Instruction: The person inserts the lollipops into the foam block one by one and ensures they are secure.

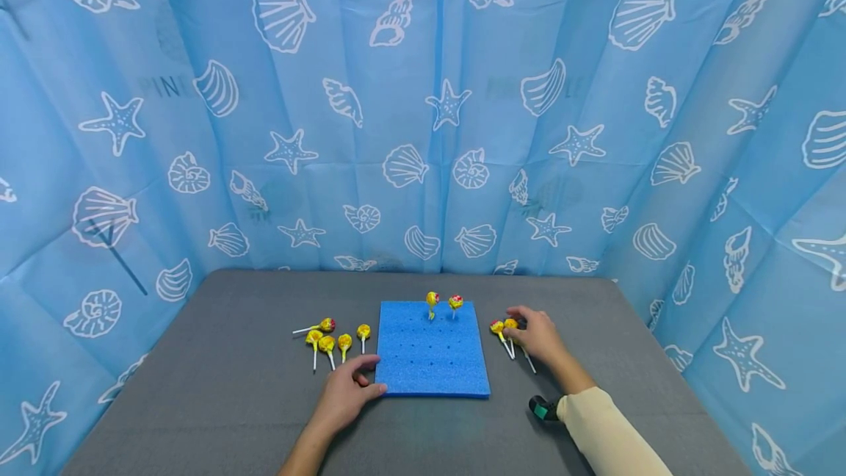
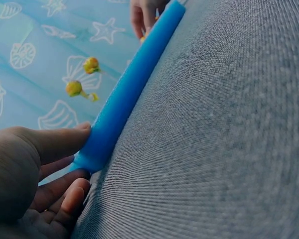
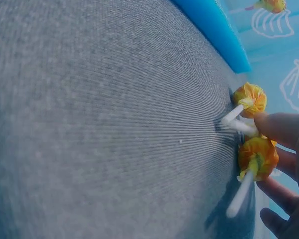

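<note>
At the near left corner of a blue foam board (image 1: 432,380), my left hand (image 1: 346,391) grips the edge. The left wrist view shows its thumb on the board's edge, other fingers curled at the corner. Two yellow-wrapped lollipops (image 1: 456,302) stand upright at the board's far side, sticks down in it. Right of the board, my right hand (image 1: 538,336) reaches over three lollipops (image 1: 497,327) lying on the table. Its thumb touches or nearly touches the middle one; the fingers are spread around the heads, partly hiding them. In the right wrist view the nearest lollipop (image 3: 259,157) lies below the thumb.
Several more lollipops (image 1: 327,344) lie left of the board, sticks mostly toward the near edge. Rows of small holes mark the foam. A black strap with a green patch (image 1: 543,409) sits at the right wrist. A shell-patterned blue curtain (image 1: 423,131) hangs behind the grey table (image 1: 251,358).
</note>
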The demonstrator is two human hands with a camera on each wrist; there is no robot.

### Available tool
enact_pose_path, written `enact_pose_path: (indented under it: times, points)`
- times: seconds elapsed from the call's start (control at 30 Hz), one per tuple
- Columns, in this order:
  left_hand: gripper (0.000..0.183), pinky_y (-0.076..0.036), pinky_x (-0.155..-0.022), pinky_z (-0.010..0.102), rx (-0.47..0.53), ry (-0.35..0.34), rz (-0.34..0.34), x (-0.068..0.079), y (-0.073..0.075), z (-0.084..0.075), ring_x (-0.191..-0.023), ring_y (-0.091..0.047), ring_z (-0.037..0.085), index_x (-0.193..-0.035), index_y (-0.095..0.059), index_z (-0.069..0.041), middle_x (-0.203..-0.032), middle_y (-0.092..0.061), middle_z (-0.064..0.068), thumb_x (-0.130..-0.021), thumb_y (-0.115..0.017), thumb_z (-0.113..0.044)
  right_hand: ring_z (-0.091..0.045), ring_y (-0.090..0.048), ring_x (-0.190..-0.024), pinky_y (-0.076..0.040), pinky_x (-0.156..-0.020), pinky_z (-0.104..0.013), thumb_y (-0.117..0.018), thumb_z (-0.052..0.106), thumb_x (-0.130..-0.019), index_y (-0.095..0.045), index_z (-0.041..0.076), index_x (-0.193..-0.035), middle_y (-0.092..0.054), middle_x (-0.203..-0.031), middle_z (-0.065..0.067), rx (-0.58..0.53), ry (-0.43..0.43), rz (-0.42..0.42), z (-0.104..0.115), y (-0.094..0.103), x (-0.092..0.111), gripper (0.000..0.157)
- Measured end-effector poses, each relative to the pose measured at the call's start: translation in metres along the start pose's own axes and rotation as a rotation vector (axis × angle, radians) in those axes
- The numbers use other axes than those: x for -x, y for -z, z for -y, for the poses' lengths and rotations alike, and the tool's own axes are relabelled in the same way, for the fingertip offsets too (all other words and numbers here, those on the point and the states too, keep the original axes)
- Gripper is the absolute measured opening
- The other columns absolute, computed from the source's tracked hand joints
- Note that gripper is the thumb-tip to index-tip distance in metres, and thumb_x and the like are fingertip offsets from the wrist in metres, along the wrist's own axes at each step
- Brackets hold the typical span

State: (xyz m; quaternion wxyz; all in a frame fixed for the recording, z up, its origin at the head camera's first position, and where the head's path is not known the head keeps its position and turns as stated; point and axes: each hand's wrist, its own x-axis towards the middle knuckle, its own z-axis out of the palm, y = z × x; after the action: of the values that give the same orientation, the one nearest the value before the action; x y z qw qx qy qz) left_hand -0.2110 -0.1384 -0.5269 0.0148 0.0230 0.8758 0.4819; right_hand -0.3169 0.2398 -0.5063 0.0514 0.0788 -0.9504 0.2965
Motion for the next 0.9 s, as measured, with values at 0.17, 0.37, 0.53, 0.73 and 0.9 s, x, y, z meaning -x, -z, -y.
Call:
enact_pose_path:
  times: [0.17, 0.37, 0.53, 0.73, 0.9]
  points:
    - [0.05, -0.04, -0.066, 0.032, -0.001, -0.002, 0.002, 0.0004, 0.0004, -0.0008, -0.078, -0.05, 0.017, -0.124, -0.064, -0.011, -0.106, -0.06, 0.003, -0.078, -0.082, -0.021, -0.035, -0.058, -0.104, -0.041, -0.091, -0.055, -0.073, 0.011, -0.086, -0.065, 0.001, -0.117, -0.067, -0.109, -0.015, -0.029, 0.018, -0.011, -0.0008, 0.0003, -0.0016, 0.034]
    - [0.05, -0.04, -0.066, 0.033, -0.002, 0.006, 0.005, 0.0006, 0.0003, -0.0012, -0.078, -0.05, 0.017, -0.125, -0.063, -0.012, -0.107, -0.06, 0.003, -0.079, -0.082, -0.022, -0.033, -0.061, -0.101, -0.044, -0.088, -0.053, -0.072, 0.007, -0.086, -0.065, 0.0, -0.116, -0.068, -0.106, -0.015, -0.05, 0.033, -0.008, 0.001, -0.0001, -0.0019, 0.031]
    - [0.051, -0.04, -0.066, 0.033, -0.005, 0.005, 0.001, 0.0006, 0.0003, -0.0017, -0.079, -0.05, 0.017, -0.125, -0.063, -0.012, -0.107, -0.06, 0.003, -0.079, -0.082, -0.023, -0.03, -0.063, -0.095, -0.047, -0.084, -0.05, -0.072, 0.004, -0.086, -0.065, -0.001, -0.113, -0.068, -0.101, -0.012, -0.07, 0.043, -0.021, 0.0004, -0.001, -0.0024, 0.029]
    - [0.05, -0.04, -0.066, 0.033, -0.005, 0.003, -0.002, 0.0009, 0.0007, -0.0007, -0.078, -0.05, 0.017, -0.124, -0.064, -0.012, -0.107, -0.061, 0.003, -0.078, -0.082, -0.023, -0.028, -0.063, -0.093, -0.048, -0.083, -0.048, -0.072, 0.005, -0.086, -0.065, 0.0, -0.114, -0.068, -0.1, -0.01, -0.068, 0.034, -0.014, 0.0006, -0.0015, -0.0031, 0.029]
    - [0.05, -0.04, -0.067, 0.033, -0.005, -0.006, 0.004, 0.0005, 0.0009, 0.0, -0.078, -0.05, 0.017, -0.124, -0.064, -0.012, -0.106, -0.06, 0.003, -0.079, -0.082, -0.022, -0.026, -0.062, -0.091, -0.048, -0.082, -0.048, -0.072, 0.007, -0.087, -0.065, 0.001, -0.114, -0.067, -0.099, -0.008, -0.051, 0.028, 0.006, 0.0018, -0.0001, -0.0031, 0.029]
